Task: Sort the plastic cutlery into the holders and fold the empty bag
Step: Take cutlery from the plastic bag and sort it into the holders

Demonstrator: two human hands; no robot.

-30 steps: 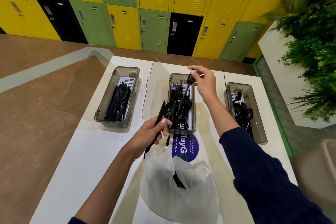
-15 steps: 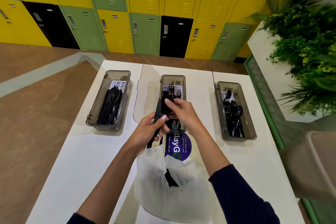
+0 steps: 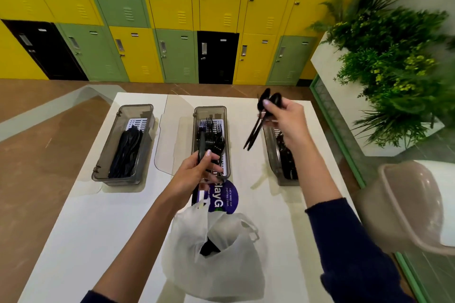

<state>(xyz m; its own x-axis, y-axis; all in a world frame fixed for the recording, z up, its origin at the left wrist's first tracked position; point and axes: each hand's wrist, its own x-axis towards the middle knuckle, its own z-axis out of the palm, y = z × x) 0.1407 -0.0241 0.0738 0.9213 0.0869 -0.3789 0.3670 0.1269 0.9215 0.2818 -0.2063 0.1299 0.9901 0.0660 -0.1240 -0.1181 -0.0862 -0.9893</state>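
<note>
Well left of the fork holder (image 3: 210, 108): knife holder (image 3: 135, 106), filled with black knives, untouched. Just in front of the fork holder: left hand (image 3: 197, 174), curled round a black piece (image 3: 202, 141) held upright. Probably a knife, though hard to tell through the blur whether one or several.

Joined there half a second ago by the right hand (image 3: 285, 118), then picking at that bundle. Now swung away to the right of the fork holder, pinching two spoons (image 3: 266, 101) near the bowls, handles hanging down beside the spoon holder (image 3: 272, 155). Likely meaning: spoons pulled from the mixed handful and on the way to their own kind, not yet let go.

Nearer than the fork holder, on the white counter (image 3: 86, 229): bag (image 3: 216, 270), mouth open, dark cutlery (image 3: 209, 246) inside. Sorting unfinished, then, and no folding yet.

Between bag and fork holder, a purple sticker (image 3: 227, 198). Far right of the fork holder, a beige chair (image 3: 418, 204) and a planter (image 3: 394, 56). Behind it, lockers (image 3: 172, 7).

Only obstacle to the drop: the spoon holder's tall near wall, close to the dangling handles.
</note>
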